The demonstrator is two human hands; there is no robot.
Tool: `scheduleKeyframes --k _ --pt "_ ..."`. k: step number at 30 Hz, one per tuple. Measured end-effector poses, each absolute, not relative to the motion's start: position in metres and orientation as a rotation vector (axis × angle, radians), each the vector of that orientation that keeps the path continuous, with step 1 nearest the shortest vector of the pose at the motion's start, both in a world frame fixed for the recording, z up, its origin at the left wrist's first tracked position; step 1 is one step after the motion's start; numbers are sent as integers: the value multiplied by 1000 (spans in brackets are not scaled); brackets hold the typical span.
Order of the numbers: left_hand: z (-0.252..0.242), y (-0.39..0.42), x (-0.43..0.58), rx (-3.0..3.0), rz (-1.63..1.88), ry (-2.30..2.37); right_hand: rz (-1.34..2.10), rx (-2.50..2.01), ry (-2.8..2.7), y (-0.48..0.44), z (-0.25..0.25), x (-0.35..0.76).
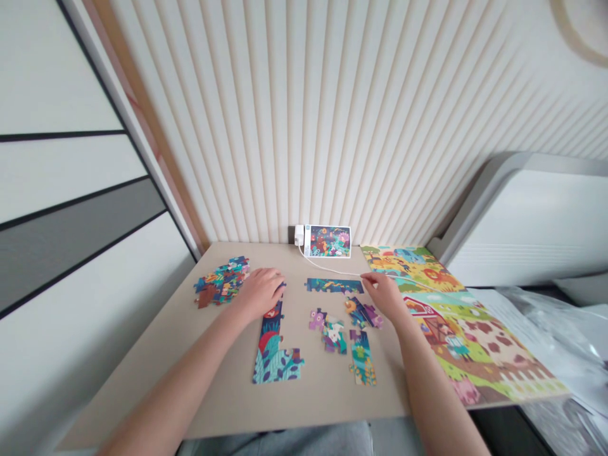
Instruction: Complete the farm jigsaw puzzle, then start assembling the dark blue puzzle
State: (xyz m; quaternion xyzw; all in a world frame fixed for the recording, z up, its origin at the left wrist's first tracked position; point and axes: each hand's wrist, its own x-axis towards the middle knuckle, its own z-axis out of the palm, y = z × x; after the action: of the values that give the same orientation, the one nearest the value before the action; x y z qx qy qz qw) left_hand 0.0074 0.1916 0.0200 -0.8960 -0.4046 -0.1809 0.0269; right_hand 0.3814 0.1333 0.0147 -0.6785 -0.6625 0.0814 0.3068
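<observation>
My left hand [259,292] lies over the upper end of a joined puzzle strip [271,326], its fingers stretched across it. A dark blue edge shows by the fingertips. The strip runs down to a teal leafy corner. My right hand [382,292] is closed in a pinch on a thin white cable [327,268], just beyond the right end of a dark blue horizontal puzzle strip [334,285]. Between my hands are a joined cluster with a white figure [335,334], some orange and purple pieces [361,311] and a short frog strip [362,356].
A pile of loose puzzle pieces [223,282] is left of my left hand. A picture card [327,241] leans on the ribbed wall beside a white plug [299,235]. Two finished animal puzzles [494,342] cover the table's right side. Crumpled clear plastic [560,323] lies beyond.
</observation>
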Motion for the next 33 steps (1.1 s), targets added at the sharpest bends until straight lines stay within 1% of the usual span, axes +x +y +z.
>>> scheduleKeyframes --k 5,11,13,21,24,28,33 --pt "6 183 -30 -2837 -562 -1267 389 -1947 -1832 120 20 397" --pt "-12 178 -44 -2938 -564 -1283 852 -1902 -1950 107 27 401" --pt "-13 179 -44 -2952 -583 -1286 925 -1900 -1981 104 26 402" --pt "-13 179 -40 -2955 -635 -1288 765 -1975 -2056 104 24 402" --pt "-13 179 -39 -2954 -626 -1292 814 -1994 -1996 102 25 406" --pt "-13 178 -39 -2952 -638 -1287 918 -1899 -2019 99 27 404" --pt "-11 177 -39 -2949 -632 -1281 724 -1918 -2146 101 27 387"
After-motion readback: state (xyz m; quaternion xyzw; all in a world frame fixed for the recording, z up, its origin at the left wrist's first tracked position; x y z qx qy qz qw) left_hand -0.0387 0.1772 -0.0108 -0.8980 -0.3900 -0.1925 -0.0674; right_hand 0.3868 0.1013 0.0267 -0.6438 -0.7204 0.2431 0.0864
